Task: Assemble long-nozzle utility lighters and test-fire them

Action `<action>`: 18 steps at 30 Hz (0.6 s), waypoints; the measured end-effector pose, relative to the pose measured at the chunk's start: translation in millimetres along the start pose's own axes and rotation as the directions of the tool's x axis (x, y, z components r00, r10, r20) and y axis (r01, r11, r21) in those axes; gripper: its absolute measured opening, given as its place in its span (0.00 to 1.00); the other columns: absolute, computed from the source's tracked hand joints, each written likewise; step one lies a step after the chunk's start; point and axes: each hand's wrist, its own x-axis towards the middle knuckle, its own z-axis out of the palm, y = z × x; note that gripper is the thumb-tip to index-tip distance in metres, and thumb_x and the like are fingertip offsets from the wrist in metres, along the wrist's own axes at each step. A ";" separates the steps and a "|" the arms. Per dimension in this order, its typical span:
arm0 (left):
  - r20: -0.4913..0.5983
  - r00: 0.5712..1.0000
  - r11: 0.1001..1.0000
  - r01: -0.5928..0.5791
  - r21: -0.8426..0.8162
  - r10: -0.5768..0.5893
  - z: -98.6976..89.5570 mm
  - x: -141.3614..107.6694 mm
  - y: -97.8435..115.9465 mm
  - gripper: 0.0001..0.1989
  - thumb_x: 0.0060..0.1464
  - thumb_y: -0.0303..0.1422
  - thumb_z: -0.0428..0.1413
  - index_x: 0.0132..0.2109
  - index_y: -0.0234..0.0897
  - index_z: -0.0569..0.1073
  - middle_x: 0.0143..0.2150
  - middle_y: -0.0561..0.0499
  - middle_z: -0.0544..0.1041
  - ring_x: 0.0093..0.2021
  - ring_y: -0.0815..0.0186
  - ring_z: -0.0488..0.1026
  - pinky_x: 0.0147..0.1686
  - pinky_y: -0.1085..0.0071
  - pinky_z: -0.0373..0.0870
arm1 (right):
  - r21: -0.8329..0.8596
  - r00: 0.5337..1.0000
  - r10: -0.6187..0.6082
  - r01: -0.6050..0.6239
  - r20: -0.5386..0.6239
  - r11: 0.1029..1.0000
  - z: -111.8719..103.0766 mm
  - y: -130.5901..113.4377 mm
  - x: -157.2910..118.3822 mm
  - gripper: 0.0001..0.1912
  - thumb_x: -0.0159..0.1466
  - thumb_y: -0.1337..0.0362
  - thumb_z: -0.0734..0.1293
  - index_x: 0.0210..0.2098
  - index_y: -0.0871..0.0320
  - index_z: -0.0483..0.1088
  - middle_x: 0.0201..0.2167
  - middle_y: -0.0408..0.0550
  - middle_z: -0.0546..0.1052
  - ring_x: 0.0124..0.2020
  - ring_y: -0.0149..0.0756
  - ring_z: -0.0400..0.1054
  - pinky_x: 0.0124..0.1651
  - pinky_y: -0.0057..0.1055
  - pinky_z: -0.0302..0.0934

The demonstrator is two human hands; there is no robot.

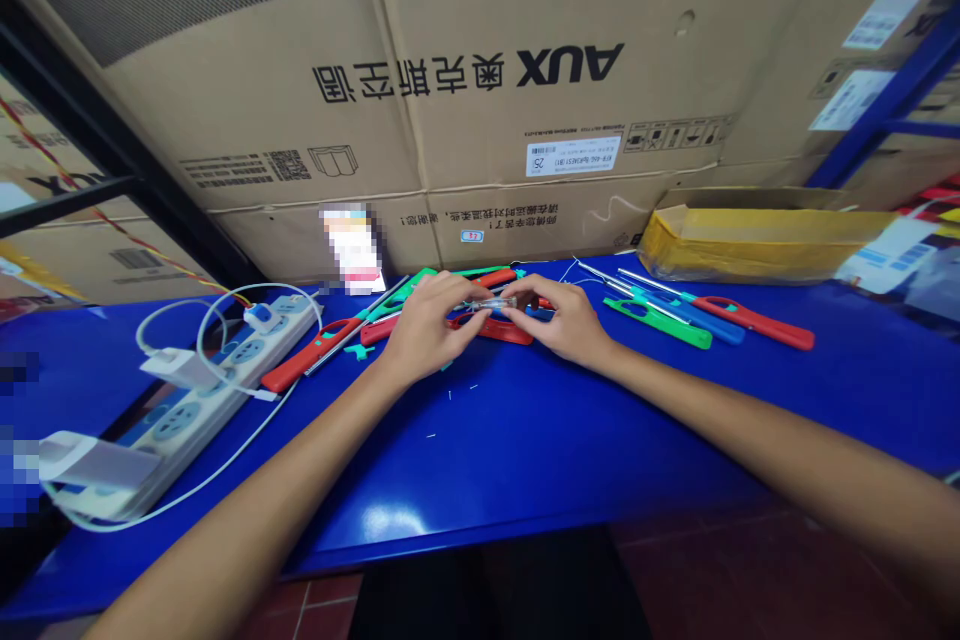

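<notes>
Over the back half of the blue table, my left hand (pixel 431 328) and my right hand (pixel 566 320) face each other with fingers pinched. Between their fingertips is a small, clear, tube-like lighter part (pixel 495 303) with shiny ends. The left fingers grip one end, the right fingers the other; its exact kind is hard to make out. Just behind and under it lies a red lighter shell (pixel 499 328). Long-nosed lighters surround the hands: a red one (pixel 315 355) to the left, and a green one (pixel 664 323) and another red one (pixel 757 320) to the right.
A white power strip (pixel 202 410) with plugs and a looping white cable lies along the left. A phone (pixel 354 250) leans on the large cardboard wall (pixel 465 0). At back right stands a yellow-taped box (pixel 765 245). A small teal piece (pixel 360 352) and thin bits lie nearby.
</notes>
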 end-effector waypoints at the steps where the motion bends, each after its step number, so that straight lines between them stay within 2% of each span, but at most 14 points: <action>1: 0.005 1.000 1.000 -0.001 0.010 0.001 0.2 0.1 -0.2 0.06 0.68 0.34 0.58 0.47 0.41 0.79 0.46 0.48 0.85 0.45 0.58 0.78 0.46 0.59 0.69 | 0.002 1.000 0.004 -0.004 0.006 1.000 0.6 0.7 -0.2 0.06 0.70 0.63 0.72 0.47 0.52 0.75 0.40 0.44 0.82 0.36 0.36 0.77 0.41 0.36 0.72; 7: 0.049 0.998 0.998 -0.033 0.057 0.030 1.0 -0.4 -3.7 0.06 0.69 0.34 0.58 0.48 0.40 0.79 0.44 0.49 0.85 0.44 0.57 0.77 0.45 0.59 0.68 | -0.037 0.999 -0.019 0.018 -0.044 0.999 -2.7 2.8 1.6 0.29 0.66 0.67 0.74 0.64 0.48 0.65 0.61 0.53 0.69 0.42 0.38 0.74 0.47 0.42 0.73; 9: 0.066 0.997 0.997 -0.039 0.061 0.035 1.6 -1.0 -5.2 0.06 0.69 0.34 0.58 0.48 0.41 0.79 0.43 0.49 0.85 0.44 0.57 0.76 0.45 0.59 0.68 | -0.072 0.998 -0.054 0.056 0.027 0.996 -6.7 4.1 3.6 0.28 0.67 0.68 0.73 0.64 0.46 0.66 0.57 0.51 0.72 0.44 0.41 0.73 0.50 0.44 0.73; 12: 0.090 0.995 0.998 -0.042 0.056 0.036 2.6 -1.5 -6.5 0.07 0.68 0.33 0.58 0.49 0.41 0.80 0.43 0.48 0.85 0.44 0.56 0.76 0.46 0.59 0.68 | -0.103 0.986 -0.081 0.096 0.144 0.990 -10.0 6.7 5.4 0.23 0.69 0.68 0.71 0.61 0.45 0.70 0.45 0.46 0.76 0.45 0.43 0.72 0.50 0.45 0.72; 16: 0.091 0.995 0.999 -0.033 0.040 0.030 3.4 -1.4 -6.0 0.08 0.68 0.33 0.59 0.50 0.40 0.80 0.43 0.47 0.84 0.44 0.56 0.76 0.47 0.58 0.69 | -0.087 0.988 -0.068 0.080 0.140 0.993 -7.5 6.6 4.2 0.26 0.69 0.69 0.70 0.64 0.47 0.67 0.52 0.49 0.74 0.43 0.41 0.72 0.48 0.44 0.72; 18: 0.097 0.995 0.999 -0.034 0.033 0.030 4.0 -1.3 -5.3 0.07 0.67 0.32 0.58 0.50 0.41 0.80 0.43 0.48 0.84 0.44 0.56 0.76 0.47 0.57 0.69 | -0.077 0.985 -0.083 0.096 0.152 0.992 -5.8 5.8 3.3 0.24 0.69 0.69 0.69 0.63 0.47 0.68 0.51 0.49 0.76 0.43 0.40 0.73 0.48 0.44 0.72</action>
